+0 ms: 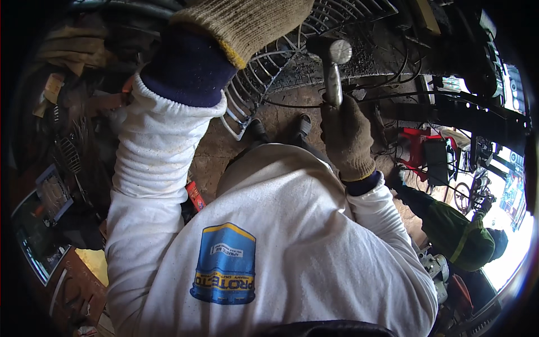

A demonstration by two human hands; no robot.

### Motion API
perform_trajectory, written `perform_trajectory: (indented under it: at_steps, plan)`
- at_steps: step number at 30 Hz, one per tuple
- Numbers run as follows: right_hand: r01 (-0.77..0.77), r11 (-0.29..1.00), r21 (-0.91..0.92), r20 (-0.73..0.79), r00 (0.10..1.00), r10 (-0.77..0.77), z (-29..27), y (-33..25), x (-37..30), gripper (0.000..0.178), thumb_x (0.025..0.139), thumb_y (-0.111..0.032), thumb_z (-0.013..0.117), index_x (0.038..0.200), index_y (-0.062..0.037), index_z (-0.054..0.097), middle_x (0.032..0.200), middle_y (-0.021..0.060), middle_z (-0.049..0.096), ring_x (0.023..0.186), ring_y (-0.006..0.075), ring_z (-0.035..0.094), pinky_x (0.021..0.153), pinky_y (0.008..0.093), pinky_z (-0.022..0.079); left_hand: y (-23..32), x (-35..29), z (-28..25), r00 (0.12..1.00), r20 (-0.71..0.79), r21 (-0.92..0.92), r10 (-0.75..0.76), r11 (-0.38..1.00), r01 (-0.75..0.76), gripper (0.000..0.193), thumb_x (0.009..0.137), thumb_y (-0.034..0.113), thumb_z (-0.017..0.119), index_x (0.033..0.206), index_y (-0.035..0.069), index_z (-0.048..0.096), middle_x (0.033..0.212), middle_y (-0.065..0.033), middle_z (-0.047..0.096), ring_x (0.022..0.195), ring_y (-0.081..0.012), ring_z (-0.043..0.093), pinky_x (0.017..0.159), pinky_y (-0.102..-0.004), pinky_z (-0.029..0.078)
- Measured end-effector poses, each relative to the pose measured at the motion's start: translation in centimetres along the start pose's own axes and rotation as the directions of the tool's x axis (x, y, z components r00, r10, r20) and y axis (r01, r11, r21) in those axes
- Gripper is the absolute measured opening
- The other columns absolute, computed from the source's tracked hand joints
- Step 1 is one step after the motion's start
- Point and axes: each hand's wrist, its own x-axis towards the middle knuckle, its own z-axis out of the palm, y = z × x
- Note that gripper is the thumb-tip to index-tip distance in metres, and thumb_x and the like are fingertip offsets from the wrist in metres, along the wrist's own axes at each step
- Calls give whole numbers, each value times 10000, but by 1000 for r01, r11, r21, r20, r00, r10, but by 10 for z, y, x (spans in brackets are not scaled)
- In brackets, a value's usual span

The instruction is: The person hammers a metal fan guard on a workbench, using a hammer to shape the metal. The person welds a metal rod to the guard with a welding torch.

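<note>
My right hand (347, 133), in a brown knit work glove, is closed around the metal handle of a hammer (334, 81). The hammer's round steel face points up, beside the edge of a dark, dirty workbench (370, 62). My left hand (250, 25), in a beige knit glove with a yellow-edged cuff, is raised close to the camera at the top. Its fingers lie beyond the upper edge, so what it holds or touches is hidden. Beneath and beside it, a grille of curved metal bars (247, 92) spreads across the bench and hangs over its near edge.
At right a person in dark green (463, 236) bends near a red plastic chair (412, 149). Cables (393, 95) run along the bench edge. A red object (195, 195) lies on the brown floor (210, 163) at left. Metal parts and clutter (70, 154) crowd the far left.
</note>
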Motion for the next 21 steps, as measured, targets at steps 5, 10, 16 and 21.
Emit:
perform_trajectory:
  at_steps: [5, 10, 16, 21]
  plan:
    - [-5, 943, -332, -1, 1000, 5, 17, -8, 7, 307, 1029, -357, 583, 1082, -58, 627, 845, 183, 711, 775, 385, 717, 676, 480, 546, 19, 17, 48, 915, -377, -164, -143, 983, 86, 658, 917, 192, 729, 1486, -27, 482, 1294, -99, 654, 1065, -173, 670, 898, -268, 583]
    - [50, 956, -290, 47, 998, -39, 7, 7, 3, 310, 1025, -365, 584, 1065, -61, 626, 825, 201, 704, 798, 415, 712, 674, 506, 539, 17, 13, 36, 898, -385, -327, -213, 941, 83, 633, 931, 186, 708, 1481, -33, 484, 1328, -136, 633, 1238, -217, 602, 961, -309, 582]
    - [279, 954, -111, -142, 946, -293, 12, -1, 2, 229, 1013, -289, 634, 999, -60, 637, 642, 89, 646, 566, 201, 677, 530, 363, 509, 14, 50, 65, 712, -684, -215, -158, 977, 9, 515, 958, 163, 684, 1404, -50, 537, 1257, -186, 673, 1107, -287, 698, 861, -357, 633]
    - [47, 999, 15, 75, 996, -48, 11, 13, -4, 280, 1003, -341, 614, 1108, -81, 623, 806, 199, 697, 785, 422, 710, 684, 492, 544, -28, 21, 10, 993, 6, -890, -120, 452, 60, 330, 978, 137, 642, 1234, -71, 635, 1150, -210, 702, 1057, -337, 712, 873, -386, 619]
